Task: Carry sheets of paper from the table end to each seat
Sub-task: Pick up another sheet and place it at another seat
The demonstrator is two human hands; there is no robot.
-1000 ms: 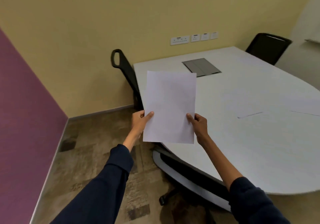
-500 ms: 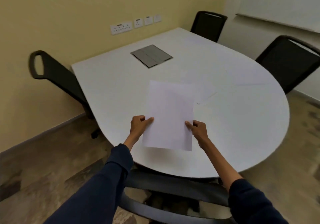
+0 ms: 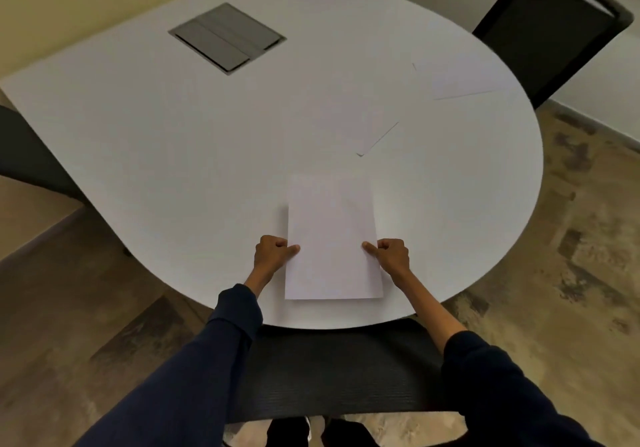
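A white sheet of paper (image 3: 330, 238) lies low over the near rounded end of the white table (image 3: 173, 135), lined up with the black chair back (image 3: 339, 374) below me. My left hand (image 3: 272, 256) pinches its left edge and my right hand (image 3: 389, 256) pinches its right edge, thumbs on top. Whether the sheet rests flat on the table I cannot tell. Two more white sheets lie on the table: one (image 3: 377, 135) in the middle, another (image 3: 457, 79) at the right, in front of a black chair (image 3: 550, 27).
A grey cable hatch (image 3: 227, 36) is set into the table top at the far side. Part of another dark chair (image 3: 24, 155) shows at the left edge. Wall sockets sit at the top left. Patterned brown floor surrounds the table.
I have turned from the wall side to face the table end. The sheet, held upright in the air before, has come down over the table edge in front of the near chair.
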